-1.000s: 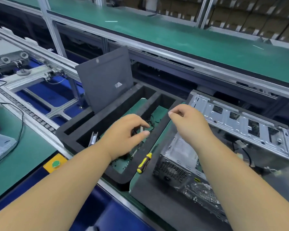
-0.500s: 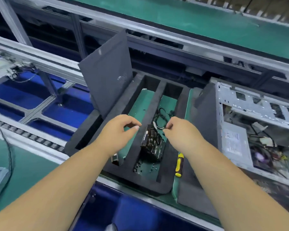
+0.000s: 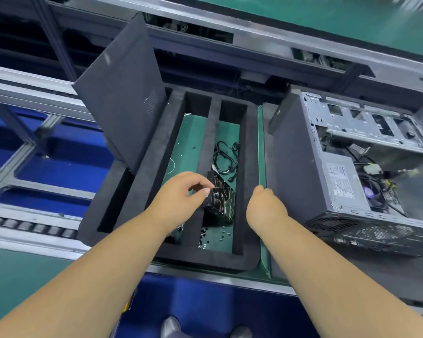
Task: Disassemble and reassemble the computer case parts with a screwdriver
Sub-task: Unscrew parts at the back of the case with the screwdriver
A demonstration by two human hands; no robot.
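Head view: the left hand (image 3: 181,193) has moved from the middle slot of the foam tray (image 3: 142,191) toward the right slot, its thumb and forefinger now pinched together right at the edge of the black card (image 3: 219,201) lying there; whether something small sits between the fingertips is too blurred to tell. The right hand (image 3: 264,206) has dropped over the tray's right wall, where the screwdriver lay half a second ago. Its fingers are turned under and hidden, so I cannot tell whether it grips the tool, and the screwdriver itself no longer shows. That suggests the person is fetching the tool for the next fastening step.

Loose screws (image 3: 213,236) lie on the green mat at the near end of the right slot, with a coiled cable (image 3: 225,159) beyond the card. The open case (image 3: 352,172) lies on its side to the right on the bench (image 3: 401,272), its innards exposed. A side panel (image 3: 122,93) stands propped in the tray's left slot.
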